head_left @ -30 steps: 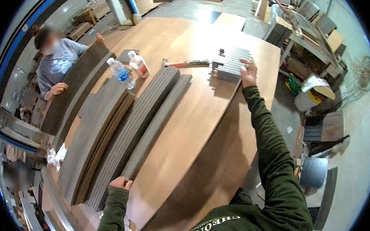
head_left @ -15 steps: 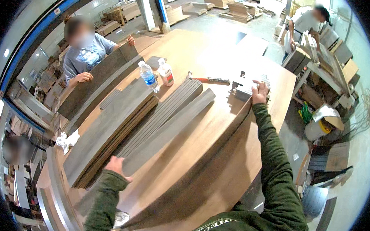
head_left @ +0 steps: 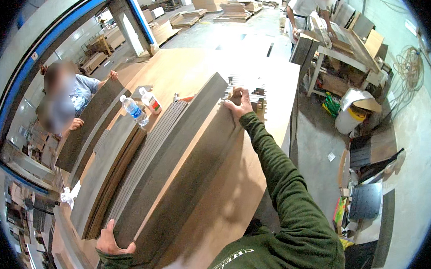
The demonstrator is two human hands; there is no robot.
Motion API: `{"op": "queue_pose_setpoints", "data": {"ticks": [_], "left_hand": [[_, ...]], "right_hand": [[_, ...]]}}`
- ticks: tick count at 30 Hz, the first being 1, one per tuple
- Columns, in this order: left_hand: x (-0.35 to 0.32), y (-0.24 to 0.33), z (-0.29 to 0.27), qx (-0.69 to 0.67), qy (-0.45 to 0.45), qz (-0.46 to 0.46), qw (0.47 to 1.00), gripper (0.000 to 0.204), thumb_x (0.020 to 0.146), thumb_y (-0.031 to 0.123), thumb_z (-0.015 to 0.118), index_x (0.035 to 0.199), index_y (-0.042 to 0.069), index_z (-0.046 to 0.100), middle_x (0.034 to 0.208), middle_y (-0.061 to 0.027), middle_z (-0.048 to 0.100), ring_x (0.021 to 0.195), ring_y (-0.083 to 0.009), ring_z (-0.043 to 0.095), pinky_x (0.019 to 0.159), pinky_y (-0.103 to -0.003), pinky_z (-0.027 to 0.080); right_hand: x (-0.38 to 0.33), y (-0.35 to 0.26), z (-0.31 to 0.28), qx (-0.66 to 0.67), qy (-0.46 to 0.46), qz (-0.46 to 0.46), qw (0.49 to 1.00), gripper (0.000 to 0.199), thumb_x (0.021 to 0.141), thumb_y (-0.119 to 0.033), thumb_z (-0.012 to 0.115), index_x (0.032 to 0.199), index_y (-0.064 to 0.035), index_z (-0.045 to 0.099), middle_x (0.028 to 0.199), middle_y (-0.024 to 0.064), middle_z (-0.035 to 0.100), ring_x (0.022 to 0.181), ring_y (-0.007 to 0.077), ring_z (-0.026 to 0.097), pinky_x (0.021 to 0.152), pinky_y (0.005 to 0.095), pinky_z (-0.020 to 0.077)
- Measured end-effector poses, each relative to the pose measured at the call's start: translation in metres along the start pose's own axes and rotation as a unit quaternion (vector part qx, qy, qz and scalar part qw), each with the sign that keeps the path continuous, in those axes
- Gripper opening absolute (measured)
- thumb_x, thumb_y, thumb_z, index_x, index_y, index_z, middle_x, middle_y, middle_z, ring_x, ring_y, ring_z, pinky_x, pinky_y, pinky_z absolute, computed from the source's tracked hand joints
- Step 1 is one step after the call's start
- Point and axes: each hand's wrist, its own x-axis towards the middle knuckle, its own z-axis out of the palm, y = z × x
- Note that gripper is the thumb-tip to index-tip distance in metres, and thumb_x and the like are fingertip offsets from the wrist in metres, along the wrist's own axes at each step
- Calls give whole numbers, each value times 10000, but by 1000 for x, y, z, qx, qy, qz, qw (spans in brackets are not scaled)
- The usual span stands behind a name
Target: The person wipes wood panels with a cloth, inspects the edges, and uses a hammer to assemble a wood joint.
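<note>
Left fingers (head_left: pixel 109 226) spread at a gray board (head_left: pixel 170 146); right fingers (head_left: pixel 245 96) pinch a darker board (head_left: pixel 190 180).
Ten o'clock: clear bottle (head_left: pixel 134 111), white bottle (head_left: pixel 151 101), contents unclear.

The nearest board (head_left: pixel 187 187) is dark brown, the long plank (head_left: pixel 167 156) beside it charcoal grey. A grey stack (head_left: pixel 148 152) shows thin lengthwise stripes; another pile (head_left: pixel 106 165) has brown edges under a grey top. The worktop (head_left: pixel 180 63) is tan. The water bottle (head_left: pixel 136 112) wears a blue label; the sweater (head_left: pixel 312 244) is deep green with white lettering.
</note>
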Motion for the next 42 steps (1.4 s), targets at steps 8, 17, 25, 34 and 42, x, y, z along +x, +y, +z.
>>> {"op": "queue_pose_setpoints", "data": {"ticks": [8, 17, 25, 34, 42], "left_hand": [[23, 22, -7, 26, -11, 17, 999, 755, 460, 241, 671, 1164, 43, 483, 728, -135, 491, 584, -312, 507, 505, -396, 410], [20, 22, -1, 5, -19, -30, 999, 771, 443, 269, 667, 1160, 50, 489, 834, -163, 549, 746, -340, 564, 650, -393, 469], [22, 27, -12, 30, -19, -9, 999, 778, 456, 305, 672, 1166, 46, 488, 791, -154, 527, 682, -331, 544, 594, -398, 446], [19, 25, -11, 51, 10, 49, 997, 761, 493, 291, 666, 1175, 13, 474, 718, -137, 491, 567, -297, 515, 500, -388, 421], [23, 26, -11, 90, 18, 66, 994, 785, 499, 307, 678, 1200, 26, 467, 664, -100, 470, 501, -281, 464, 435, -371, 352]], "right_hand": [[5, 0, -3, 7, -13, 43, 999, 964, 613, -419, 725, 1299, 2, 193, 1280, 207, 308, 1206, 306, 314, 1013, 393, 274], [3, -16, -5, -20, -8, 60, 998, 928, 589, -372, 702, 1304, 0, 241, 1276, 214, 329, 1221, 338, 302, 1021, 387, 271], [2, -18, -5, -18, 2, 67, 998, 905, 593, -366, 691, 1292, 5, 251, 1252, 222, 356, 1197, 333, 341, 1017, 374, 279], [-1, -25, -9, -8, -13, 88, 996, 896, 602, -343, 684, 1294, 18, 243, 1279, 226, 330, 1215, 336, 317, 1029, 366, 265], [4, -10, 0, -49, -18, 80, 995, 895, 630, -314, 635, 1329, 21, 188, 1259, 212, 341, 1179, 300, 358, 1008, 355, 298]]}}
